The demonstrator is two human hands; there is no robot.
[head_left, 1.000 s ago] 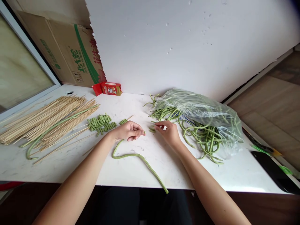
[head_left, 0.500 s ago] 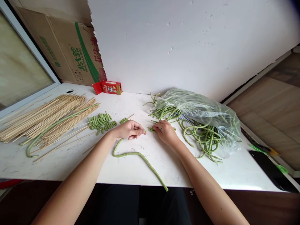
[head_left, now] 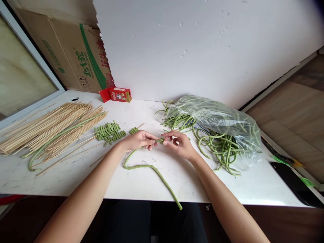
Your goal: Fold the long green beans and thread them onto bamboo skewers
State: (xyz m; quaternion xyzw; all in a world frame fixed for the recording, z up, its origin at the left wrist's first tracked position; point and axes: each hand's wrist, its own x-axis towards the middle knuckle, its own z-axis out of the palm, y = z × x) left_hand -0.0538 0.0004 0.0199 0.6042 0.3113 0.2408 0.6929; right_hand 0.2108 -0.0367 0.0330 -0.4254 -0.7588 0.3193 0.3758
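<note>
A green long bean (head_left: 154, 167) runs in a bend across the white table and up into my left hand (head_left: 141, 140), which is closed on it. Its tip pokes out past my left fingertips. There my right hand (head_left: 178, 143) pinches the green end with thumb and forefinger, close against the left fingers. Whether that end is still joined to the bean I cannot tell. Just behind my left hand lies a small row of short bean pieces (head_left: 133, 130) with a thin stick tip sticking out. A larger group of cut bean pieces (head_left: 108, 131) lies farther left, beside several skewers.
Many bamboo skewers (head_left: 63, 118) cover the left side, with one long bean (head_left: 54, 138) across them. A clear plastic bag (head_left: 215, 108) of long beans stands right, loose beans (head_left: 225, 152) spilling out. A red box (head_left: 121, 95) is at the back, a black phone (head_left: 296, 184) far right.
My right hand has lifted from the pieces on the table and moved left to my left fingertips, pinching the bean's end. My left hand has hardly moved.
</note>
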